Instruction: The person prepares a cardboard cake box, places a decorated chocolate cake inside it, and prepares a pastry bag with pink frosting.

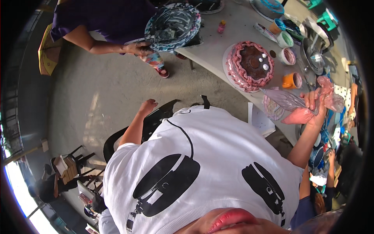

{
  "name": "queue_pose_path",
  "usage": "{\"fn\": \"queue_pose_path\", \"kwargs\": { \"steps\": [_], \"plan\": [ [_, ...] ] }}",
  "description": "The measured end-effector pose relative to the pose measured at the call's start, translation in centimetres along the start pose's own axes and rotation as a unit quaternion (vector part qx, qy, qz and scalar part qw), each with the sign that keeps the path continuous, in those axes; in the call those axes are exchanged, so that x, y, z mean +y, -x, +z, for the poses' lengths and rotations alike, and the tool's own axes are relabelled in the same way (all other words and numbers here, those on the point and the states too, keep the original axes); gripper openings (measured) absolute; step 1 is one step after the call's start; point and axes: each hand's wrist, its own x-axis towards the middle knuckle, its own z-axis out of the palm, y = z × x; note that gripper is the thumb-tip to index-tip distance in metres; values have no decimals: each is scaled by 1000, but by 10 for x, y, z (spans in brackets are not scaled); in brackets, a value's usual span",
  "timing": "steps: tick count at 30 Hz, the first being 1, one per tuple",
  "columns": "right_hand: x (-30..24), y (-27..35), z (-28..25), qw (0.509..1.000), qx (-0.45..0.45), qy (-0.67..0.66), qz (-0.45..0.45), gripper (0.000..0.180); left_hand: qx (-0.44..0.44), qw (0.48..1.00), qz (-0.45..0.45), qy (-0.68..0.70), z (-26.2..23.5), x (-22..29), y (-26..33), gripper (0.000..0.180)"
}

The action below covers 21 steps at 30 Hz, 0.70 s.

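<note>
Squeezing too hard is the first risk: the soft plastic piping bag (298, 116) is grasped in the right hand (317, 103), beyond the cake, over the table's near edge, and filling could be forced out at either end by uneven pressure. The left hand (148, 106) is kept well apart from the table (212, 48), empty, its fingers loosely bent, so the bag is supported from one side only and its tip might be let sag. The pink-frosted cake (251, 67) is set close to the near edge; if its board (225, 63) were nudged by a forearm, the piped border could be smeared. The orange cup (291, 80), placed between cake and right hand, could be knocked by a sleeve or wrist.

Whether one bag or two is gripped cannot be told, since lilac and pink plastic are overlapped. The bag's tip is not made out clearly, and the smeared round thing (269, 112) beneath is partly covered. The smeared bowl (194, 22), held by a co-worker's hand (138, 48), is seen near the table's far-left corner, its contents unclear.
</note>
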Motion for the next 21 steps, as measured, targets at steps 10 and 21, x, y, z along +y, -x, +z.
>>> {"fn": "queue_pose_path", "kwargs": {
  "steps": [10, 21],
  "plan": [
    [77, -85, 91, 970, -212, 42, 112, 29, 99, 985, -83, 117, 5, -58, 70, 42],
    [162, -95, 181, 922, -187, 162, 298, 29, 99, 968, -192, 125, -87, -175, 65, 45]
  ]
}}
